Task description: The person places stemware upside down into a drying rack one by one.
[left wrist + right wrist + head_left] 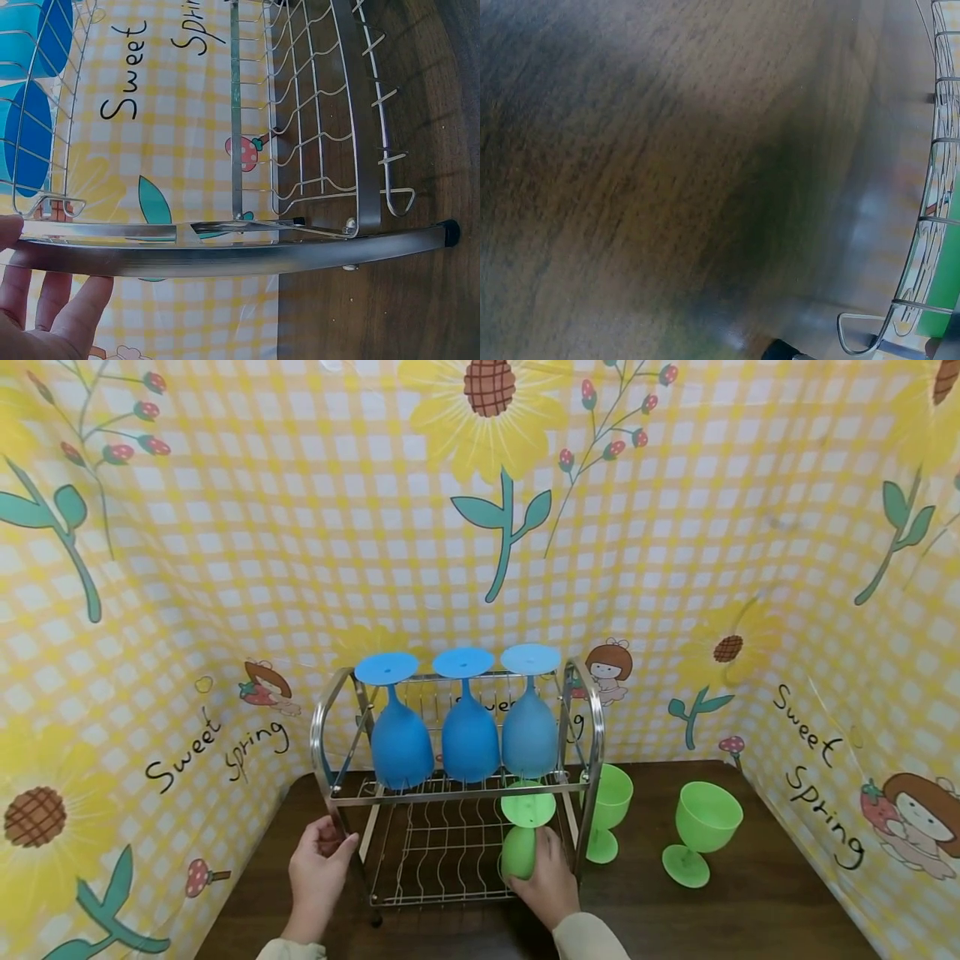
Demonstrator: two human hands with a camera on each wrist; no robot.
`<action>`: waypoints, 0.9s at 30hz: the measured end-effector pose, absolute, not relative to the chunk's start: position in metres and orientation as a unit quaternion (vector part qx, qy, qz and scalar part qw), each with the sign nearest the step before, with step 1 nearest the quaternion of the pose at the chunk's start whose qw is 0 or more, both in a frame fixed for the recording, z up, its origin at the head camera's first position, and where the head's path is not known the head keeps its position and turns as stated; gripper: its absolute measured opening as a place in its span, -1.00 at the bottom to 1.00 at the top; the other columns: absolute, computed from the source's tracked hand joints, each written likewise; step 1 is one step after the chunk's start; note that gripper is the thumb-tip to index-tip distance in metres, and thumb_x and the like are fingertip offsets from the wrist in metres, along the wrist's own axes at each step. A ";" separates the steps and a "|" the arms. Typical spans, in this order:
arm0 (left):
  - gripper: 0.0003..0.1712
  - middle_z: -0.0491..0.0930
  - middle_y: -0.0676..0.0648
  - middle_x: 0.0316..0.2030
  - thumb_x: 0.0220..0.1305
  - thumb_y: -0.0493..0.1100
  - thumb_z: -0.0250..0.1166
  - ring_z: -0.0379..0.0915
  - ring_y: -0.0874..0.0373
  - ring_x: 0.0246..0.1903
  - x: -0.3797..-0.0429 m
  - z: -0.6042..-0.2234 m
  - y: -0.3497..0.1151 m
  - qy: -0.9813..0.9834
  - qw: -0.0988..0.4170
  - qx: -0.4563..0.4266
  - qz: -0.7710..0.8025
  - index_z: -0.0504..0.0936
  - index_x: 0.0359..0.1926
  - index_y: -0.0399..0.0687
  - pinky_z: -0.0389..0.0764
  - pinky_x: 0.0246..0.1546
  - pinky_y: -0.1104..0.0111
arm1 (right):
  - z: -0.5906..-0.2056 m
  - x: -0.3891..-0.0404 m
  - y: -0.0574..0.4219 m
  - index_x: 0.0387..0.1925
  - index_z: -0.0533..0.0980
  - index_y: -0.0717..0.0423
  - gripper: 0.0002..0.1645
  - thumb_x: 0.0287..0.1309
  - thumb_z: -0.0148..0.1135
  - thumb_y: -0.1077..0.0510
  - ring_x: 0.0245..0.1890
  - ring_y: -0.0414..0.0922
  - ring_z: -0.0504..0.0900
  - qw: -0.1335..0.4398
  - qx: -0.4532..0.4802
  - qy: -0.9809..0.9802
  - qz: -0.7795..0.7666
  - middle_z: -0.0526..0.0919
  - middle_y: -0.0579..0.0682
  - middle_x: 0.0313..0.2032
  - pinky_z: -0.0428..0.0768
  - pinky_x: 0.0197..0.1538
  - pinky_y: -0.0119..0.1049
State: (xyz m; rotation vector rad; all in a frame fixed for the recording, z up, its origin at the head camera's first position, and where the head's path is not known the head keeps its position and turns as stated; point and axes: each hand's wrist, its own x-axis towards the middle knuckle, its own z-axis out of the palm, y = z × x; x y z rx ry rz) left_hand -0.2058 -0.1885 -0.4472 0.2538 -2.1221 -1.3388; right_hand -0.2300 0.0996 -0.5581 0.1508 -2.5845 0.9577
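Note:
A two-tier metal dish rack stands on the dark table. My left hand grips its left upright, thumb on one side and fingers on the other; the left wrist view shows this hand at the metal frame. At the right end of the lower tier, my right hand holds a green goblet upside down, its round foot on top. In the right wrist view a strip of green shows behind the rack wires, and the hand is mostly out of sight.
Three blue goblets stand upside down in a row on the upper tier. Right of the rack, two green goblets are upright on the table. A checked sunflower cloth surrounds the table at the back and sides.

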 end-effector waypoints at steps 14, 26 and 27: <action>-0.66 0.59 -0.25 -0.37 0.01 -0.46 0.40 0.34 0.54 -0.53 -0.204 -0.448 -0.192 -0.821 0.299 0.088 -0.478 0.51 -0.16 -0.44 0.41 -0.51 0.62 | -0.564 -0.225 0.099 0.25 0.24 0.34 0.11 -0.36 0.61 0.11 -0.05 0.25 0.50 0.189 0.048 -0.918 0.344 0.34 0.31 0.09 0.59 -0.36 0.14; -0.65 0.59 -0.25 -0.36 0.03 -0.44 0.39 0.35 0.53 -0.52 -0.205 -0.451 -0.192 -0.820 0.297 0.086 -0.481 0.50 -0.14 -0.44 0.42 -0.51 0.61 | -0.564 -0.225 0.102 0.24 0.22 0.34 0.12 -0.37 0.64 0.12 -0.06 0.27 0.50 0.182 0.050 -0.921 0.339 0.33 0.33 0.07 0.60 -0.37 0.13; -0.65 0.59 -0.25 -0.36 0.03 -0.44 0.39 0.35 0.53 -0.52 -0.205 -0.452 -0.191 -0.820 0.297 0.086 -0.482 0.50 -0.14 -0.45 0.42 -0.51 0.61 | -0.564 -0.225 0.102 0.24 0.22 0.34 0.12 -0.37 0.64 0.12 -0.06 0.28 0.50 0.181 0.050 -0.922 0.339 0.33 0.33 0.07 0.60 -0.37 0.13</action>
